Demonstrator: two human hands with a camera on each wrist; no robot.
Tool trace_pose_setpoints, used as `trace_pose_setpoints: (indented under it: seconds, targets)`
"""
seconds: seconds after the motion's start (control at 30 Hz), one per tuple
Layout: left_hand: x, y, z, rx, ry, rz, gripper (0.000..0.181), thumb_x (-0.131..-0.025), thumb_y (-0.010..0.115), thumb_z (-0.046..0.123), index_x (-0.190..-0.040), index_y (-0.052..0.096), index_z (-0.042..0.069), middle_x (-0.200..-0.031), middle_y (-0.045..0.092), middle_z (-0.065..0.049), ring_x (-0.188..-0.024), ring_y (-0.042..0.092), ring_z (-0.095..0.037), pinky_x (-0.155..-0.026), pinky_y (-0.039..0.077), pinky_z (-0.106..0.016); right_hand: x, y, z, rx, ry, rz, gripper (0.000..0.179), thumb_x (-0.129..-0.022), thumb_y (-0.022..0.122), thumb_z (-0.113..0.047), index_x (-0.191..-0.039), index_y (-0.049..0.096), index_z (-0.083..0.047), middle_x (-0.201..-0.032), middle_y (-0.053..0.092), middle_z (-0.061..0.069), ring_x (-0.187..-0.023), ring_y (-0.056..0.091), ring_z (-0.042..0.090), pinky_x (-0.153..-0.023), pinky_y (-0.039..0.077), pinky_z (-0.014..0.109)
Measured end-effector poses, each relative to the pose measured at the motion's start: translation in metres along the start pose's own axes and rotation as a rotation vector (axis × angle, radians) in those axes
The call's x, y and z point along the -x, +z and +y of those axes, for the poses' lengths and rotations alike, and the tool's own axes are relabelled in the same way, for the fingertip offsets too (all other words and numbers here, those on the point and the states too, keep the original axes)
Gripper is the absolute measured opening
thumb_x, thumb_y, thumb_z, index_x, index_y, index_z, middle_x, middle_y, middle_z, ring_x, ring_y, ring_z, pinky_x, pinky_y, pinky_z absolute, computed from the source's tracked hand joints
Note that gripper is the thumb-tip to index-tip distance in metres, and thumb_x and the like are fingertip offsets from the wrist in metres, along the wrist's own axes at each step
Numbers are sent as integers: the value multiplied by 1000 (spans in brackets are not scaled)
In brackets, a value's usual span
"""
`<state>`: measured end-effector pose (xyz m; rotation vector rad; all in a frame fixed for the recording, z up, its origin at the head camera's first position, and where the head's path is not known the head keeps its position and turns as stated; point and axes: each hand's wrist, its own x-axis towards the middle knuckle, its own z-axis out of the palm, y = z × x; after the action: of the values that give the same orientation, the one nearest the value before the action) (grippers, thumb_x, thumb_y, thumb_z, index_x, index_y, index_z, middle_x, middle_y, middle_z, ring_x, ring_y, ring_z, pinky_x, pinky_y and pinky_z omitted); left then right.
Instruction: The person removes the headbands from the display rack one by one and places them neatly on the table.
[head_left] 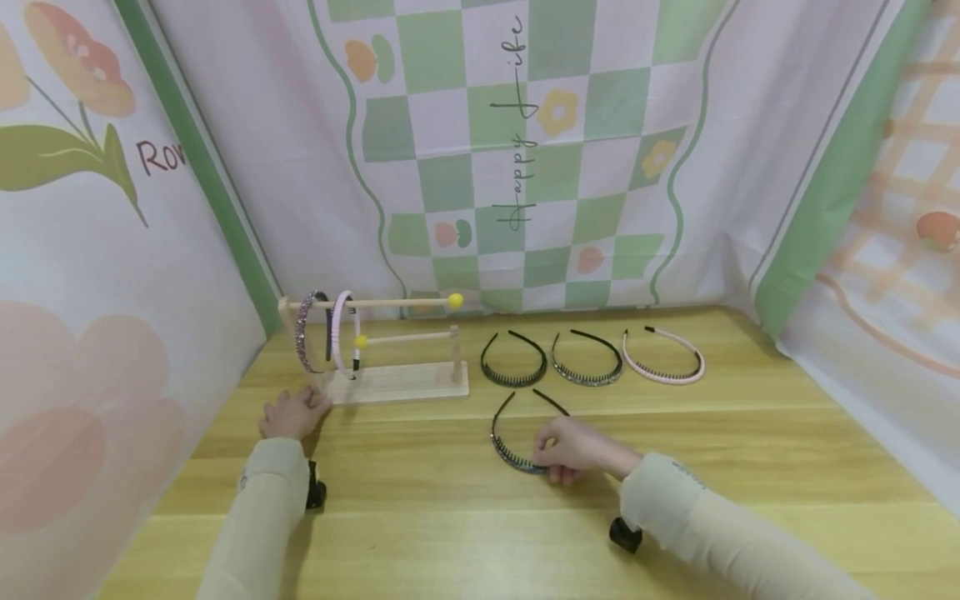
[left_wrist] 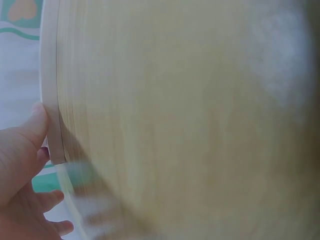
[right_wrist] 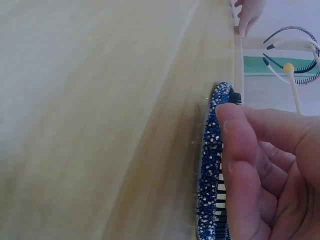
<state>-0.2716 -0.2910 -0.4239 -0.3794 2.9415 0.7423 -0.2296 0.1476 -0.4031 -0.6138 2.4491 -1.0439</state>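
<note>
A person in pale sleeves works at a wood-grain counter (head_left: 420, 533), where a blue-studded headband (head_left: 508, 454) lies in front of a row of three others. The right hand (head_left: 576, 446), fingers curled, pinches the band's curved front between thumb and fingertip — teeth facing inward, open ends pointing away from the person. The left hand (head_left: 291, 414) rests at the near left corner of a wooden stand (head_left: 405, 383), thumb touching its edge, the other fingers loosely parted. A glittery headband (head_left: 302, 333) and a pale pink one (head_left: 337, 333) hang from the stand's taller, yellow-tipped bar. The row behind the pinched band runs left to right — black headband (head_left: 513, 382), dark studded headband (head_left: 592, 380), light pink headband (head_left: 675, 379) — before a checked curtain (head_left: 495, 125).
</note>
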Motion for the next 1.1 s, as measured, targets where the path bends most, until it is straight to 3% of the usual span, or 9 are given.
trace_pose_setpoints:
  seconds: [0.33,0.73,0.9,1.1]
  targets:
    - [-4,3,-5,4,16,9,70,-90,43,55,-140,33,7,-141,14,-35,-117,20,-56,-92,19,-68,-5,-6,-8,-49,9,-22,8,-86,64,-13,-88,64,-5,-58,61,9,-46,57,17,-45,51,33]
    - [-3,2,-5,-2,18,14,72,-90,42,56,-140,32,7,-140,16,-35,-116,21,-57,-91,20,-68,-17,-26,-20,-60,-57,-34,28,-88,61,-16,-109,58,3,-72,64,12,-57,60,25,-53,52,42]
    - [-1,1,-3,3,18,18,70,-90,43,55,-140,33,7,-139,18,-35,-115,22,-56,-91,21,-68,-26,-41,-34,-43,-73,-8,28,-89,61,-17,-110,60,2,-75,65,14,-61,61,32,-55,53,46]
    - [1,1,-1,4,13,16,69,-91,44,53,-140,33,7,-139,18,-34,-115,22,-55,-91,22,-67,-43,-62,-58,-34,-86,38,28,-88,61,-16,-112,60,1,-73,65,10,-58,61,25,-58,53,44]
